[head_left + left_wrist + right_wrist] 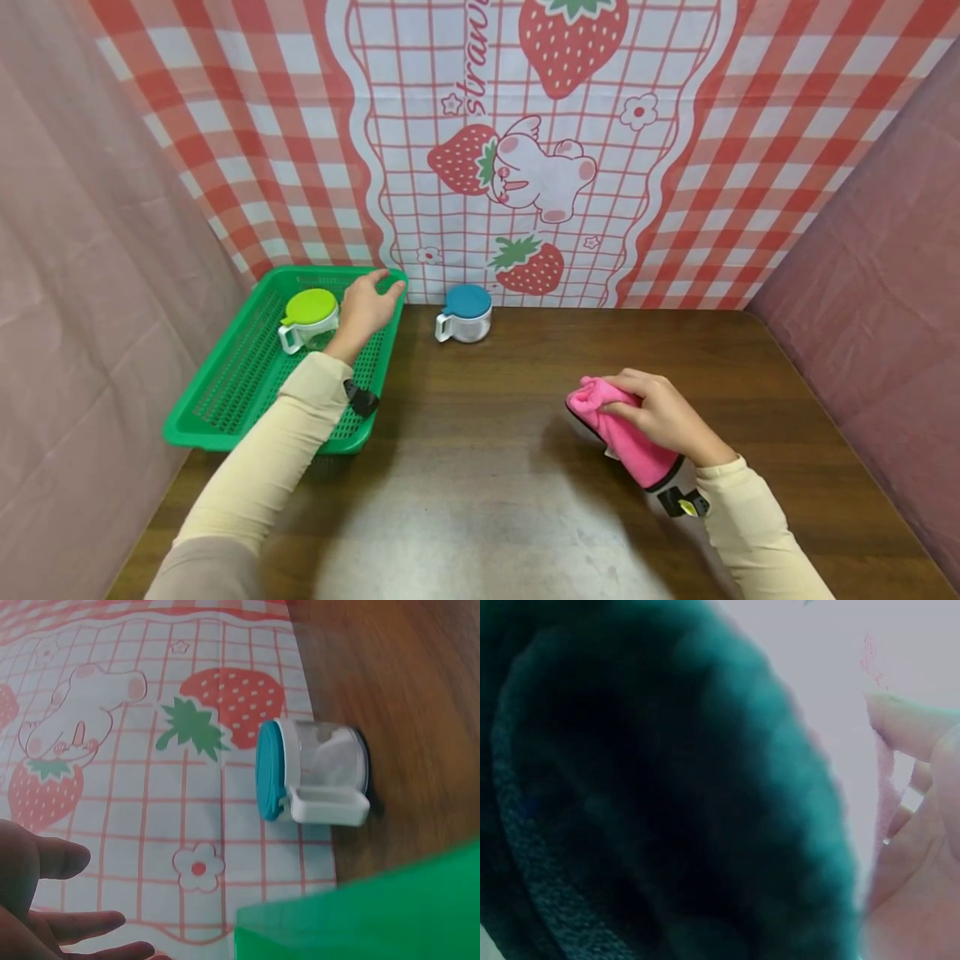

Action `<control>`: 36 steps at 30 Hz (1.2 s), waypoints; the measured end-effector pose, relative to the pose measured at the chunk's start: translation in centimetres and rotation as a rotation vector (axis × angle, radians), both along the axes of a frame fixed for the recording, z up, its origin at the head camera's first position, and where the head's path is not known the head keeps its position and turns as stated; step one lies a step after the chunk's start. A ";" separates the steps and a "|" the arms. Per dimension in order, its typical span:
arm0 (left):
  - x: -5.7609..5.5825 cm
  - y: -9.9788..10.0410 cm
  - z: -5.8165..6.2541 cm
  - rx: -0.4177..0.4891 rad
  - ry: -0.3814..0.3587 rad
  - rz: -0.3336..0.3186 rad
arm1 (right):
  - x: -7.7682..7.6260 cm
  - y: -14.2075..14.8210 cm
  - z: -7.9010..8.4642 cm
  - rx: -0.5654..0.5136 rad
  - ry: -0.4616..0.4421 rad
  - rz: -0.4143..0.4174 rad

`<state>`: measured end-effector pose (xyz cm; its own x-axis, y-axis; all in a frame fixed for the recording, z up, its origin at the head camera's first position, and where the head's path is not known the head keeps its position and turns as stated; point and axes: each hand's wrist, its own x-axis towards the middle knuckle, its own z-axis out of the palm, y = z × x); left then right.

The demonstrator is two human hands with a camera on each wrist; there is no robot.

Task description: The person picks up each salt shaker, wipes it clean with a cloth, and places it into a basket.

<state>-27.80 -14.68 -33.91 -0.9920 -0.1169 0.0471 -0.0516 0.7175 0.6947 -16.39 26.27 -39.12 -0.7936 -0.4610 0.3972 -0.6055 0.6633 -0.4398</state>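
Observation:
My right hand grips a folded pink cloth with dark edging, held over the right part of the table. In the right wrist view the cloth's dark edge fills most of the picture, with my thumb and fingers at the right. My left hand reaches over the green basket, fingers spread and holding nothing. Just left of it, inside the basket, stands a clear jar with a lime-green lid and white handle. Right of the basket is a similar clear jar with a blue lid, upright on the table.
The brown wooden table meets a red-and-white strawberry-print cloth backdrop right behind the blue-lidded jar. Pink fabric hangs along the right side and pale fabric along the left, close to the basket.

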 end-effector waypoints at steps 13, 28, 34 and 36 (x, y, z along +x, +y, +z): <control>-0.4 3.3 -0.8 0.058 0.037 0.014 | 0.0 0.0 -0.2 0.004 0.030 0.000; -1.4 5.8 -2.3 0.123 0.019 0.057 | 0.0 0.1 -0.3 -0.013 0.020 0.007; -1.5 6.5 -2.8 0.134 0.020 0.065 | 0.1 0.1 -0.2 -0.004 0.020 0.003; -1.5 6.6 -3.0 0.134 0.029 0.074 | 0.1 0.1 -0.2 -0.003 0.019 0.001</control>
<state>-29.29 -8.04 -36.90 -0.9789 -0.1967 0.0546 -0.0793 0.6130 0.7861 -16.26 26.37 -39.31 -0.7852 -0.4609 0.4136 -0.6146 0.6615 -0.4296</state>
